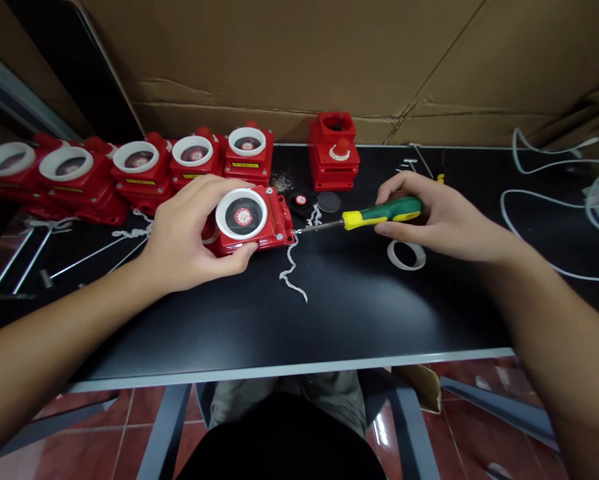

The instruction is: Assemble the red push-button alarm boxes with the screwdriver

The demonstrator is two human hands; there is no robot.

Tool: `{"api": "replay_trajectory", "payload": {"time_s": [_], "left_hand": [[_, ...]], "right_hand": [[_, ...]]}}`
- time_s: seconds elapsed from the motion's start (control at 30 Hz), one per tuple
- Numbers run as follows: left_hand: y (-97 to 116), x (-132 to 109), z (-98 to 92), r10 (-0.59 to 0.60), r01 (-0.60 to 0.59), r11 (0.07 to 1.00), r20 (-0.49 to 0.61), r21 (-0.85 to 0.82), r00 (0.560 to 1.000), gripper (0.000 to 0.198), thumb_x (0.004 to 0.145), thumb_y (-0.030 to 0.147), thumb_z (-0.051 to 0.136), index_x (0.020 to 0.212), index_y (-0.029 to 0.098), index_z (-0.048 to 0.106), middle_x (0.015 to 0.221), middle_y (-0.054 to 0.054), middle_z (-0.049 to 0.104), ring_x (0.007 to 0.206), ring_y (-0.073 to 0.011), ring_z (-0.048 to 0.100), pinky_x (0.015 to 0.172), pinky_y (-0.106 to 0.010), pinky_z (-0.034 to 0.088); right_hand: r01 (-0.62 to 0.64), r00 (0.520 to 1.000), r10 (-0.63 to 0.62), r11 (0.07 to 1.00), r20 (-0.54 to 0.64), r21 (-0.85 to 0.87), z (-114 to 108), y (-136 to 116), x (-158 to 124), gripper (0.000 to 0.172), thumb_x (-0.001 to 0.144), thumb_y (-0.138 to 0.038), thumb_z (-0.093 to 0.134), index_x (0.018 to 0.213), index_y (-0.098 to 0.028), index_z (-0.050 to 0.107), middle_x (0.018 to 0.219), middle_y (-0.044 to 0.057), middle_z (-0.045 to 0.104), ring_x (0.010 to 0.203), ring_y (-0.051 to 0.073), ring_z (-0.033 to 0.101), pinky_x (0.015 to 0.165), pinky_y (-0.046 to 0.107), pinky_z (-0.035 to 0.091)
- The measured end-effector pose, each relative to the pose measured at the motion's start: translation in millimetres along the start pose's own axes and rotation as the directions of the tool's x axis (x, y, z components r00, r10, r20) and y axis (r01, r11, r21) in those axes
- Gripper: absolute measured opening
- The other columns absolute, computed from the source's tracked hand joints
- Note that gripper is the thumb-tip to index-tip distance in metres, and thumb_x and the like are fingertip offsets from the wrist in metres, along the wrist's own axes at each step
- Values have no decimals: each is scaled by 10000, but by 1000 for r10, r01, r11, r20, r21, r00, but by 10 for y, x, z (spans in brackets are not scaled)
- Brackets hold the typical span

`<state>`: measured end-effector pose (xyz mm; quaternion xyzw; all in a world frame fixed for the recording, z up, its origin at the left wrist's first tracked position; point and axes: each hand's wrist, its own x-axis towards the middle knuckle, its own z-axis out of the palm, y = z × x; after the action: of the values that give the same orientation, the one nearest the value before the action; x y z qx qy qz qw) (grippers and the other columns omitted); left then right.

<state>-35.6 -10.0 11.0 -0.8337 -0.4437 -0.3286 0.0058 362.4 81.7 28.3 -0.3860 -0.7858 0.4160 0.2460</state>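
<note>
My left hand is closed round a red call-point box with a white ring on its face, held tilted above the black table. Between the fingers of my right hand is the green and yellow handle of a screwdriver. Its shaft points left, and the tip meets the box's right end beside a small screw or fitting. From that end a white cord hangs down onto the table. A loose white ring lies below my right hand.
Several similar red boxes with white rings line the back left. Another red box, without a white ring on top, stands at the back centre. A dark disc, metal rods and white cables lie about the black table.
</note>
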Motion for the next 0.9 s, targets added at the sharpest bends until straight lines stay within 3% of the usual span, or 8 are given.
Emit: {"api": "replay_trajectory", "payload": {"time_s": [0.2,0.37,0.5,0.57,0.67,0.77,0.9], "left_hand": [[21,4,-14,-39,40,999,30,-5,999,497,1002,446,738,1490,384,672,1417,-38,846,1278,-365,838,1135,-598,734],[26,4,-17,-45,45,999,30,-2,999,496,1001,460,730,1487,374,672,1415,-31,847,1279,-352,840,1140,-574,739],[-16,-13,1,-8,8,999,12,-34,1000,555,977,444,768,1520,373,677,1438,-31,843,1268,-373,835,1128,-592,730],[-44,-25,13,6,-6,998,7,-65,1000,605,955,456,793,1544,379,680,1453,-34,836,1264,-400,825,1118,-623,718],[-71,-37,25,14,-13,996,11,-84,1000,648,941,468,807,1570,382,676,1466,-36,826,1260,-418,811,1107,-650,703],[-73,-37,23,20,-19,997,15,-73,1000,639,955,468,796,1574,369,672,1463,-39,823,1249,-412,809,1091,-652,703],[-61,-33,12,26,-25,998,17,-57,1000,610,973,450,783,1562,334,678,1451,-47,826,1256,-408,812,1088,-643,707]], "right_hand": [[-68,997,68,998,37,-11,-35,-15,-9,473,882,-616,994,1067,-252,755,808,3,612,664,140,502,562,284,371],[-141,988,142,990,54,-18,-16,-52,-6,621,893,-816,912,1009,-218,788,746,18,659,628,129,538,568,277,398],[-108,991,115,990,68,-95,18,-46,11,704,947,-911,775,888,-209,767,698,24,656,603,134,561,588,294,432],[-89,994,95,990,51,-113,26,-34,13,664,927,-883,804,947,-219,779,746,27,690,641,152,603,623,309,464],[-67,998,68,991,5,-115,27,-15,3,553,827,-706,960,1056,-243,761,884,42,757,777,207,690,726,352,529],[-68,998,68,991,1,-116,24,-2,-11,468,816,-577,981,1039,-262,717,909,54,762,819,248,704,758,395,545],[-65,998,67,991,18,-113,23,-4,-3,489,811,-625,983,977,-259,705,913,53,764,804,240,691,748,391,546]]}}
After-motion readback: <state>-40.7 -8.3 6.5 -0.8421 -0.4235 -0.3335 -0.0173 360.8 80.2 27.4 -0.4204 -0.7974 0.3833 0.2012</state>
